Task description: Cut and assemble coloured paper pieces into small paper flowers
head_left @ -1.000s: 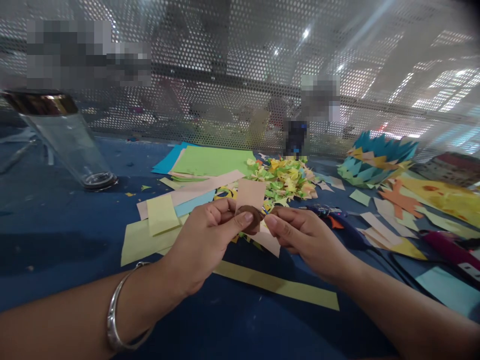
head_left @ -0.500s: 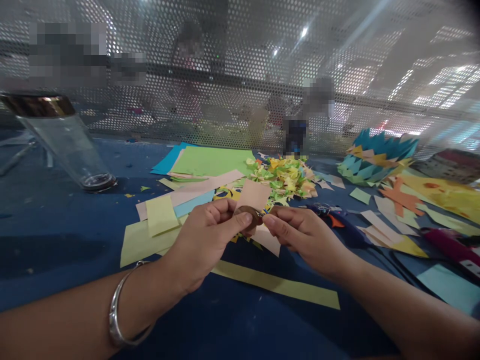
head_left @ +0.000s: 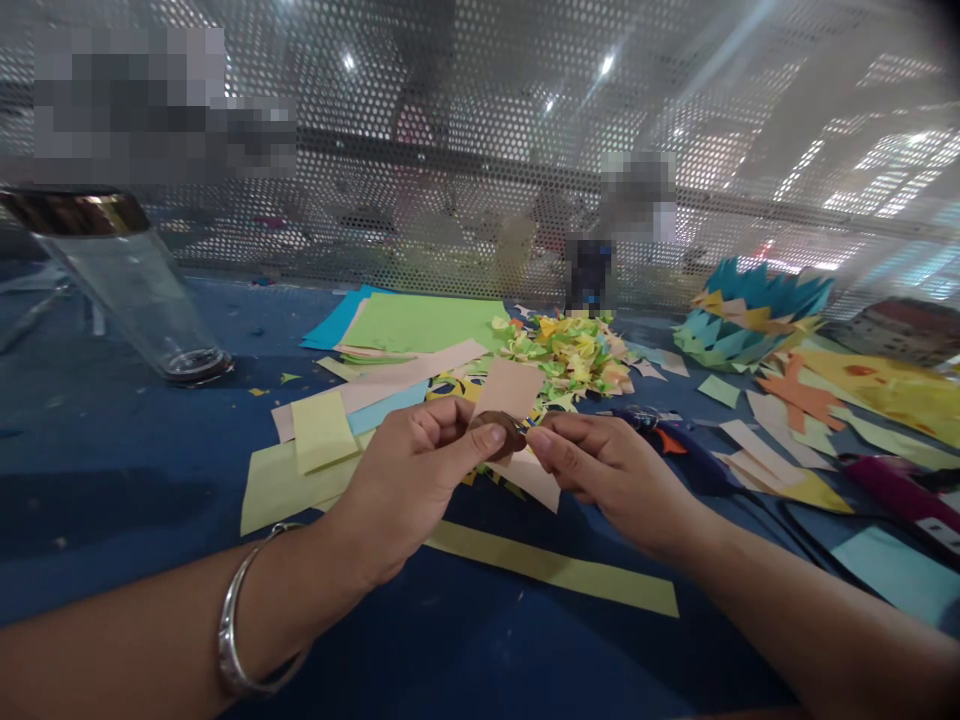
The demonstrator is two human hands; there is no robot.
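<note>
My left hand pinches a small brown rounded piece between thumb and fingers. A square of pale pink paper stands up just behind it; whether the fingers hold it too, I cannot tell. My right hand is closed in a pinch right beside the brown piece. A tiny shiny thing shows at its fingertips, too small to name. Beneath both hands lie another pink paper piece and yellow cut-out paper. A long pale yellow paper strip rests on the blue table nearer to me.
Green sheets and a heap of paper scraps lie at the back. A glass bottle stands left. On the right are a blue glue gun, a magenta glue gun and a blue paper crown.
Both hands keep almost the same place and grip. The small shiny thing between them has shifted slightly, and the pink paper behind has moved a touch.
</note>
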